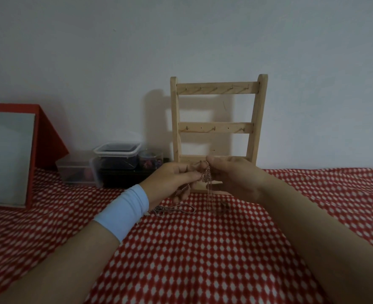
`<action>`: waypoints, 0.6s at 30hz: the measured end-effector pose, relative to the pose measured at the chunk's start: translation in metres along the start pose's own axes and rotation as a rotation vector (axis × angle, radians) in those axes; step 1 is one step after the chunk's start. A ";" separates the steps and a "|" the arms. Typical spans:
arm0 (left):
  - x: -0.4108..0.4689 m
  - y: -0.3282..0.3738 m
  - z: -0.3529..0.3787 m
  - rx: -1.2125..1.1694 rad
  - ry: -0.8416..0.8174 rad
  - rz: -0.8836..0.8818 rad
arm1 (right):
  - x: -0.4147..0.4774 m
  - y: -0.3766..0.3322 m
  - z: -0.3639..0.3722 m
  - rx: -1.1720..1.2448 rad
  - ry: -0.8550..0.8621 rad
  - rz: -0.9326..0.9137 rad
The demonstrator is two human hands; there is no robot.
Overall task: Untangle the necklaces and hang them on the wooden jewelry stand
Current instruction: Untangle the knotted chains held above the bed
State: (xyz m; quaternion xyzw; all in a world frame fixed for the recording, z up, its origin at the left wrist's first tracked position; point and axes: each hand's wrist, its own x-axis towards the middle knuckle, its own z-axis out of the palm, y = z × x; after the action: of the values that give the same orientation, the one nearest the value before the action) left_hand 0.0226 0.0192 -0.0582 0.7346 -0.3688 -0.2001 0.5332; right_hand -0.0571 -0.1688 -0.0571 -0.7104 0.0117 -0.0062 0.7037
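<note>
Necklaces [206, 177]: tangled chains, held up just near of stand [216, 127] bottom rail; tails trail onto red cloth [203, 249].
Left hand [172, 178]: pinches knot, thumb + fingers.
Right hand [231, 176]: pinches chain top.
Stand: far centre, nothing hung yet.
Risks: pulling apart prob. tightens knot; thin links may snap; trailing loop may snag on cloth; hands close to stand, could tip it.

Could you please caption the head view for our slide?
Tangled necklaces pinched between left hand and right hand, before the wooden jewelry stand.
</note>
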 end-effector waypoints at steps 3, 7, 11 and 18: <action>0.000 0.000 -0.001 -0.092 0.028 -0.032 | -0.002 -0.003 0.002 -0.121 0.006 -0.062; 0.001 0.000 0.000 -0.258 0.027 -0.110 | -0.006 -0.006 0.007 -0.273 0.047 -0.157; -0.001 0.000 0.001 -0.160 0.036 -0.129 | -0.003 -0.005 0.009 -0.535 0.106 -0.276; -0.001 0.001 0.008 0.170 0.186 -0.053 | 0.000 -0.003 0.012 -0.647 0.246 -0.274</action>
State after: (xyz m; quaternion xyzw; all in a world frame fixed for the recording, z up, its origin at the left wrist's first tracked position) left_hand 0.0161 0.0149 -0.0604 0.8021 -0.3137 -0.1132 0.4954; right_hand -0.0563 -0.1567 -0.0545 -0.8850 0.0024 -0.1815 0.4287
